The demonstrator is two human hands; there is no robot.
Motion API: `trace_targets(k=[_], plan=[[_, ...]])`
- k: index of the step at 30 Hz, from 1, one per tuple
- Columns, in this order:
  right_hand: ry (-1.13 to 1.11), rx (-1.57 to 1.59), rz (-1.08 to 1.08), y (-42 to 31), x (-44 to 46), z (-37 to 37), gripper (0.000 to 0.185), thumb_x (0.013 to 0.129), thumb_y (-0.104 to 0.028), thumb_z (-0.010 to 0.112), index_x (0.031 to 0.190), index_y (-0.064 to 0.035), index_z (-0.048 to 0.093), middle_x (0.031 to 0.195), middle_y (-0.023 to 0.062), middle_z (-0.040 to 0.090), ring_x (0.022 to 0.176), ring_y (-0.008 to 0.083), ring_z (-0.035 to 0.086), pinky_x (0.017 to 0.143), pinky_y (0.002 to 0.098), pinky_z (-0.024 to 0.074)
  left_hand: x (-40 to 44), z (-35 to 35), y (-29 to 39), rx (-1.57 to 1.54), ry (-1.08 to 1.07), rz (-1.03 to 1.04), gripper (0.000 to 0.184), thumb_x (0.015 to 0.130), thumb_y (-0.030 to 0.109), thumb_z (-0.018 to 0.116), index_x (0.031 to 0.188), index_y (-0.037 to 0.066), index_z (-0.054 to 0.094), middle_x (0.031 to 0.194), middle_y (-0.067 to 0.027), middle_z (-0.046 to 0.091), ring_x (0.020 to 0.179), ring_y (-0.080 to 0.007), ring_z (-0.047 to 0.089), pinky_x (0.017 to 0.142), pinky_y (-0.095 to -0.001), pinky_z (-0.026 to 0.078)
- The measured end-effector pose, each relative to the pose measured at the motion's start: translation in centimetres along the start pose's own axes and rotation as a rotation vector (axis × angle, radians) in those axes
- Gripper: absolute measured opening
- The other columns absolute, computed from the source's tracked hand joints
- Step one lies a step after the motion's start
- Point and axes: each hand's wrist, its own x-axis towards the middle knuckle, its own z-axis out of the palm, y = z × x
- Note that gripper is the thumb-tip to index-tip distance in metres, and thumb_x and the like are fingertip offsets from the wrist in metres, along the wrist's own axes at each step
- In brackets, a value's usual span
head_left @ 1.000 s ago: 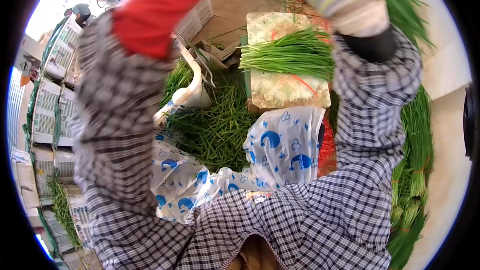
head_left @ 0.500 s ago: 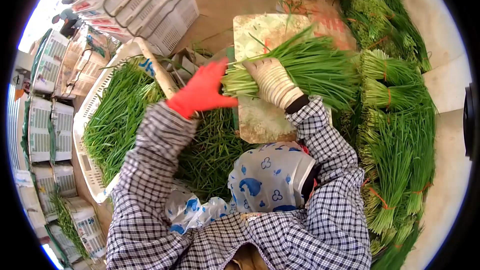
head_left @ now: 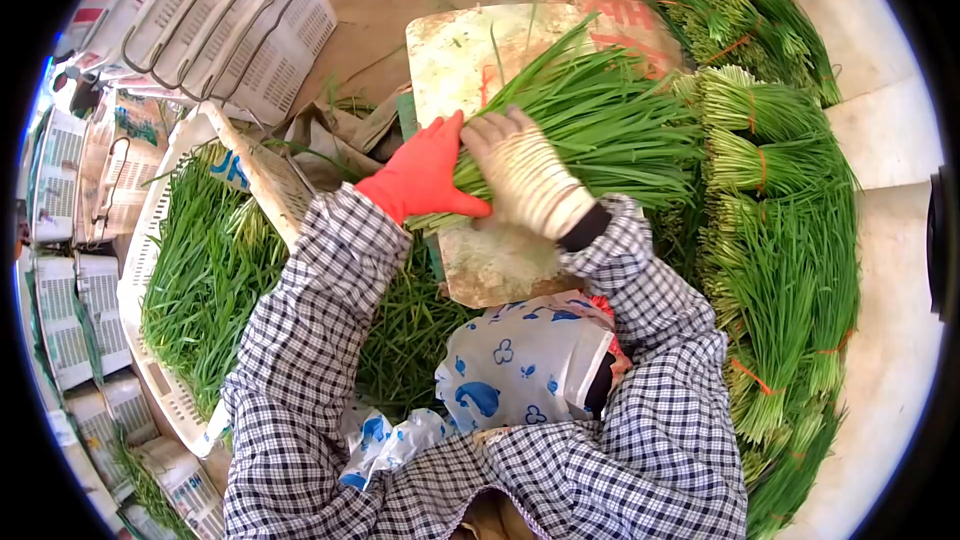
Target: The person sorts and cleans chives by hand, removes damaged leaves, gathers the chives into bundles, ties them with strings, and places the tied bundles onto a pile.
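A loose bunch of long green garlic chives (head_left: 610, 125) lies across a stained, pale board (head_left: 440, 50), its leaves pointing right. My left hand (head_left: 425, 170), in a red rubber glove, is closed round the stem end, thumb toward me and fingers on the far side. Right beside it, my right hand (head_left: 525, 170), in a cream striped glove, grips the same bunch from above; its fingertips are partly blurred. Both palms hide the stems beneath them. Under my left forearm lie more loose chives (head_left: 420, 340).
At left a white plastic basket (head_left: 135, 290) holds loose chives. Stacked white crates (head_left: 270, 50) stand behind it. Tied chive bundles (head_left: 770, 270) with orange bands line the right side along a pale wall (head_left: 895, 280). A patterned plastic cover (head_left: 520, 360) lies over my lap.
My left hand has gone from open at the stem ends to closed round them, beside my right hand. The whole view has shifted slightly, with the board now further left.
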Motion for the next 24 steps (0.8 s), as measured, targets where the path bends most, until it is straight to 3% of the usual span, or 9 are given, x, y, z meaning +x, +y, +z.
trace_targets(k=[3,5,6,8,11,14,20,22,24], plan=[[-0.073,0.029,0.055,4.6,-3.1,-2.1,0.1,0.054,-0.05,0.084,0.135,-0.0061,0.044,0.139,0.0147,0.046,0.132,0.0306,0.039,0.113,0.0525,0.0221,-0.3,-0.4,1.9,-0.056,-0.073,-0.048,0.11,0.061,0.044,0.082,0.14,-0.009,0.027,0.135,-0.0281,0.043,0.124,-0.0394,0.045,0.104,-0.0389,0.039],[-0.073,0.037,0.137,10.1,-6.2,-4.4,0.089,0.05,-0.042,0.087,0.124,-0.0048,0.053,0.122,0.0181,0.057,0.117,0.0336,0.054,0.103,0.0458,0.0379,-0.5,0.8,1.3,-0.041,0.03,-0.01,0.104,0.06,0.043,0.082,0.136,-0.008,0.032,0.13,-0.0261,0.047,0.119,-0.0393,0.047,0.101,-0.0405,0.041],[-0.305,-0.11,0.33,12.8,-7.7,-5.9,0.085,0.05,-0.04,0.087,0.12,-0.0044,0.055,0.115,0.019,0.061,0.109,0.0351,0.058,0.097,0.0431,0.0431,-0.5,1.0,1.0,-0.026,0.072,0.029,0.104,0.06,0.043,0.082,0.135,-0.008,0.033,0.128,-0.0257,0.048,0.119,-0.0389,0.048,0.1,-0.0411,0.041],[-0.578,-0.363,0.691,16.4,-11.7,-8.1,0.094,0.053,-0.041,0.085,0.131,-0.0031,0.048,0.13,0.0192,0.054,0.122,0.0323,0.049,0.109,0.0466,0.0309,-0.6,1.4,0.5,-0.014,0.109,0.071,0.103,0.06,0.043,0.082,0.135,-0.008,0.034,0.127,-0.0253,0.048,0.118,-0.0385,0.048,0.1,-0.0418,0.041],[-0.373,-0.517,0.852,16.9,-12.9,-11.0,0.084,0.067,-0.042,0.079,0.134,-0.0046,0.046,0.132,0.0178,0.052,0.124,0.0312,0.047,0.111,0.0453,0.0282,-0.5,1.5,0.7,0.028,0.122,0.065,0.101,0.06,0.043,0.082,0.135,-0.007,0.035,0.126,-0.0238,0.05,0.115,-0.038,0.049,0.097,-0.0427,0.042],[0.271,-0.293,0.372,10.0,-10.8,-11.3,0.089,0.063,-0.037,0.082,0.137,-0.0049,0.042,0.131,0.0184,0.051,0.121,0.0354,0.048,0.106,0.0461,0.0337,-0.3,0.6,1.4,0.032,0.005,-0.023,0.102,0.059,0.041,0.082,0.138,-0.003,0.035,0.122,-0.0211,0.054,0.11,-0.0374,0.051,0.094,-0.0417,0.043],[0.13,-0.31,-0.032,0.5,-4.5,-0.9,0.062,0.08,-0.026,0.06,0.139,-0.014,0.043,0.142,0.0124,0.043,0.13,0.0304,0.042,0.113,0.0529,0.0234,-1.3,0.8,1.3,-0.161,0.084,-0.006,0.102,0.06,0.041,0.082,0.142,0.004,0.034,0.108,-0.0217,0.06,0.104,-0.0355,0.055,0.09,-0.0423,0.046],[0.18,-0.342,0.019,2.7,-2.0,-0.8,0.071,0.074,-0.029,0.068,0.139,-0.0114,0.042,0.134,0.0116,0.049,0.126,0.0273,0.045,0.111,0.0494,0.0274,-0.7,1.2,-0.1,-0.257,0.036,-0.026,0.103,0.061,0.041,0.082,0.144,0.006,0.033,0.106,-0.0231,0.06,0.103,-0.0359,0.055,0.089,-0.0423,0.046],[-0.06,-0.19,-0.034,3.9,0.1,-1.7,0.095,0.058,-0.039,0.083,0.137,-0.0079,0.042,0.122,0.0114,0.057,0.117,0.0272,0.052,0.105,0.0445,0.0351,-0.2,0.7,-0.7,-0.356,-0.034,-0.032,0.105,0.065,0.037,0.082,0.146,0.001,0.027,0.111,-0.0258,0.058,0.103,-0.0384,0.056,0.091,-0.0408,0.045]])
